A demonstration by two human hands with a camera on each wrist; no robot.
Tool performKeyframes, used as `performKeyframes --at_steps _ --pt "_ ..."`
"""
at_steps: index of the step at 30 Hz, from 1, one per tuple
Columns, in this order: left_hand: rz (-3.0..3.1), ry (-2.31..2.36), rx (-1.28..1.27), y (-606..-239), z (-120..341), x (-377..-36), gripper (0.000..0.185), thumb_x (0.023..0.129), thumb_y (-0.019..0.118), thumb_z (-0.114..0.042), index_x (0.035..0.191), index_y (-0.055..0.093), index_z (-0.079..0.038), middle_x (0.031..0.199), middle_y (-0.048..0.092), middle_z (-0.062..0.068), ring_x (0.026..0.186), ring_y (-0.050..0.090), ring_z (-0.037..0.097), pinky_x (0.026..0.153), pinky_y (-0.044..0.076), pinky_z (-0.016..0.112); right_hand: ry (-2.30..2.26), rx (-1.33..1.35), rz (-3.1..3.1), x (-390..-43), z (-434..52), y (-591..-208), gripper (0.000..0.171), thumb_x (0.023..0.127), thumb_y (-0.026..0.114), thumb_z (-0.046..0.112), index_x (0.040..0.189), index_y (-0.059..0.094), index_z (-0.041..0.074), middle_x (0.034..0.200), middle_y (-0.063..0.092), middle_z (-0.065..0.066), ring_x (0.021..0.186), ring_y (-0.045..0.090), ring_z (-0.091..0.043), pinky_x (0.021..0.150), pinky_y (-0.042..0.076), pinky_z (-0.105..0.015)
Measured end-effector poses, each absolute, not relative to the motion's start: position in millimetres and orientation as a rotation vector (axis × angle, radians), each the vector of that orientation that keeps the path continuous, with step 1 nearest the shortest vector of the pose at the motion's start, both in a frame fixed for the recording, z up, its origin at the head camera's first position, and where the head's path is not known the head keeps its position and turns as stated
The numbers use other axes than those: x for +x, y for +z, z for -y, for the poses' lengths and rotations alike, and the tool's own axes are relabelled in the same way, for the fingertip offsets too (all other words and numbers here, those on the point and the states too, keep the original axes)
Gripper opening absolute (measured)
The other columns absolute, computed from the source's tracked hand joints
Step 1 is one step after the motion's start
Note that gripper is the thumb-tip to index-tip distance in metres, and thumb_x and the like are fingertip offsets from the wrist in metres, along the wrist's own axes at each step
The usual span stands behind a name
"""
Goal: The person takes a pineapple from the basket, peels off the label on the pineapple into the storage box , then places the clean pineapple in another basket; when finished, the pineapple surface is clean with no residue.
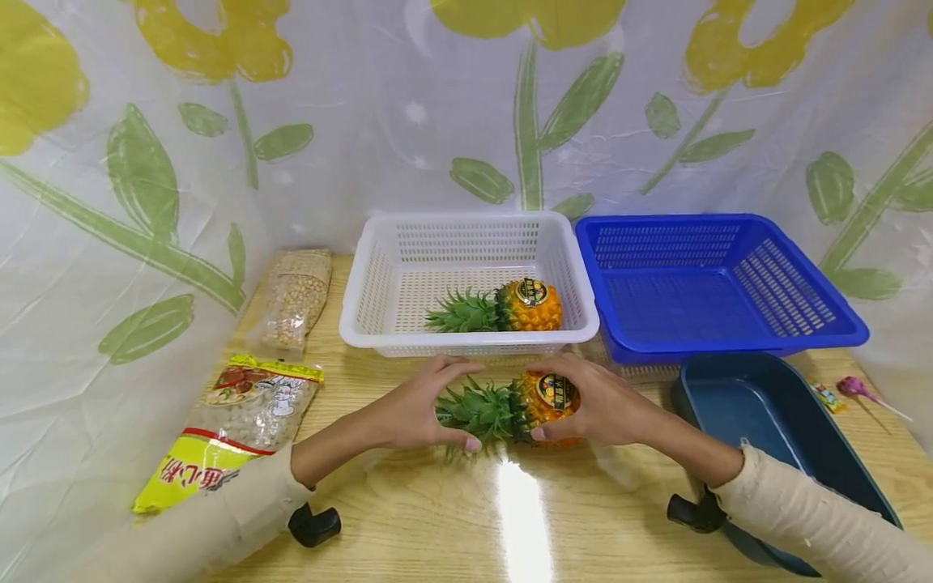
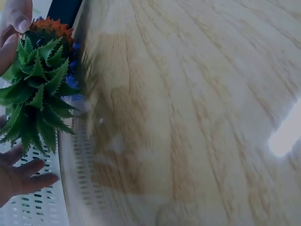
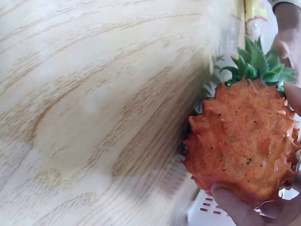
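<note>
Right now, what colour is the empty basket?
Blue basket; the head view shows it best.

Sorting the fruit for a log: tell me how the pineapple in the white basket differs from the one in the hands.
The pineapple in the white basket lies untouched inside the white basket; the held pineapple is in front of the basket, over the wooden table. The left hand grips the held one's leafy crown and the right hand its orange body. Both lie sideways, crown pointing left, each with a round label.

Pineapple [image 1: 510, 407] before basket [image 1: 379, 283], between hands.
</note>
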State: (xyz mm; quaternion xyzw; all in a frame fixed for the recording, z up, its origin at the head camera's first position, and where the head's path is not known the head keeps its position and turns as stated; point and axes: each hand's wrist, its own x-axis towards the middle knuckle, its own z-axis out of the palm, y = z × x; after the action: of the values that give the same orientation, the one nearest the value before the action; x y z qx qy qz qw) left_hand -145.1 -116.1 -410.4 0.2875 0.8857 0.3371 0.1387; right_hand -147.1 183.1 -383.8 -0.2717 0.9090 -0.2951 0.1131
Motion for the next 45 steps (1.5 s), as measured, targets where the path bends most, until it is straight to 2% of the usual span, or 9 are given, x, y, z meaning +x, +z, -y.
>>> performKeyframes --at_steps 4,9,15,22,26,32,36,39,45 --pt "-2.509 0.992 0.809 -414.3 114.1 -146.0 0.104 0.071 0.087 -0.053 0.156 0.035 -0.023 0.153 0.037 0.013 0.139 0.041 0.038 0.106 0.039 0.066 -0.86 -0.811 -2.675 -148.3 -182.9 -384.8 0.082 0.073 0.086 0.053 0.143 0.055 0.02 0.138 0.057 -0.007 0.116 0.059 -0.027 0.087 0.054 -0.048" --pt "-2.446 1.039 0.817 -416.8 112.9 -146.2 0.096 0.076 0.086 -0.042 0.154 0.035 -0.022 0.155 0.037 0.009 0.141 0.039 0.034 0.109 0.036 0.064 -0.848 -0.796 -2.674 -147.9 -182.6 -384.6 0.083 0.074 0.085 0.055 0.143 0.055 0.022 0.146 0.053 -0.009 0.132 0.052 -0.036 0.097 0.049 -0.06" --pt "-2.425 1.074 0.843 -417.5 112.9 -146.7 0.085 0.078 0.084 -0.03 0.151 0.041 -0.019 0.15 0.045 0.007 0.139 0.043 0.03 0.111 0.037 0.059 -0.839 -0.797 -2.682 -147.0 -182.2 -383.8 0.082 0.074 0.084 0.056 0.143 0.055 0.023 0.147 0.053 -0.008 0.136 0.048 -0.038 0.098 0.046 -0.065" --pt "-2.431 1.057 0.837 -418.7 113.6 -147.3 0.074 0.082 0.081 -0.036 0.145 0.047 -0.019 0.15 0.047 0.006 0.137 0.046 0.031 0.109 0.04 0.057 -0.843 -0.785 -2.691 -145.4 -182.4 -382.7 0.081 0.074 0.084 0.055 0.143 0.055 0.022 0.146 0.054 -0.007 0.137 0.047 -0.039 0.099 0.046 -0.065" --pt "-2.434 1.056 0.828 -418.1 113.6 -147.3 0.068 0.084 0.079 -0.036 0.143 0.05 -0.019 0.15 0.048 0.006 0.138 0.046 0.03 0.11 0.04 0.056 -0.861 -0.766 -2.701 -143.8 -183.2 -381.5 0.082 0.074 0.085 0.053 0.143 0.055 0.021 0.148 0.052 -0.012 0.141 0.04 -0.045 0.102 0.04 -0.071" --pt "-2.43 1.059 0.816 -417.5 113.1 -146.7 0.065 0.085 0.08 -0.034 0.141 0.052 -0.02 0.148 0.05 0.007 0.133 0.05 0.029 0.106 0.044 0.053 -0.928 -0.712 -2.698 -140.8 -190.8 -377.3 0.084 0.075 0.084 0.054 0.144 0.053 0.016 0.146 0.053 -0.013 0.132 0.052 -0.037 0.1 0.046 -0.062" --pt "-2.427 1.061 0.82 -418.2 112.5 -147.1 0.066 0.084 0.081 -0.034 0.141 0.052 -0.019 0.148 0.05 0.007 0.132 0.05 0.03 0.105 0.045 0.054 -1.007 -0.687 -2.673 -141.6 -196.2 -373.9 0.069 0.083 0.079 0.051 0.14 0.056 0.021 0.141 0.058 -0.009 0.125 0.057 -0.033 0.09 0.055 -0.051" --pt "-2.421 1.064 0.821 -417.9 113.0 -146.6 0.066 0.085 0.08 -0.035 0.141 0.052 -0.019 0.148 0.05 0.008 0.132 0.05 0.03 0.104 0.045 0.054 -1.063 -0.692 -2.664 -142.8 -197.8 -373.2 0.055 0.088 0.077 0.043 0.135 0.061 0.02 0.136 0.061 -0.01 0.117 0.06 -0.03 0.08 0.059 -0.04" --pt "-2.406 1.067 0.819 -416.9 113.2 -146.6 0.064 0.086 0.079 -0.036 0.14 0.052 -0.018 0.149 0.049 0.008 0.136 0.047 0.032 0.108 0.042 0.056 -1.036 -0.69 -2.716 -143.9 -200.5 -373.9 0.04 0.091 0.075 0.036 0.125 0.069 0.015 0.139 0.06 -0.014 0.108 0.064 -0.029 0.086 0.057 -0.049"
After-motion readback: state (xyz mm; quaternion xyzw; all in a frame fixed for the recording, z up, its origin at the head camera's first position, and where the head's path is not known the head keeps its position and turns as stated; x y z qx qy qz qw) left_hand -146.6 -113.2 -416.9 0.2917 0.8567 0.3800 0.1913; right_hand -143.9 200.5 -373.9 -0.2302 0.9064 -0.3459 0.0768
